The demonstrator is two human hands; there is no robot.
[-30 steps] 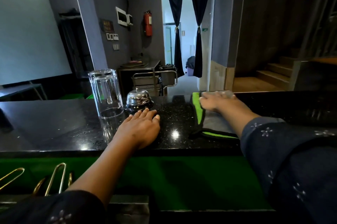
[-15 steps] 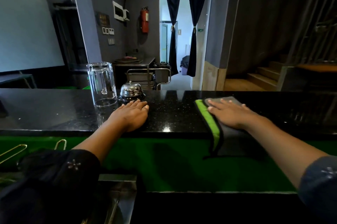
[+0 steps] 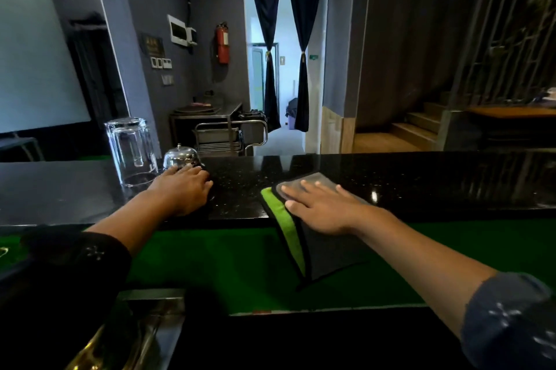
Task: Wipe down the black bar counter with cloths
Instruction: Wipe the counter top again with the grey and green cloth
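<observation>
Here, mid-frame, the right hand (image 3: 323, 208) presses flat with straight fingers on the grey-green cloth (image 3: 304, 237) draped over the black counter (image 3: 421, 183) edge to wipe, while the left hand (image 3: 182, 189) rests open left of centre, seemingly bracing beside the bell (image 3: 180, 158).

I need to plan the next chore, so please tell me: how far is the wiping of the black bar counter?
Done: nothing shows which parts are already wiped; the glossy counter gives no clear sign.
In hand: the right hand presses the grey-green cloth flat near the front edge, part hanging over.
Left: probably the area around the upturned glass and bell, where the left hand rests.
</observation>
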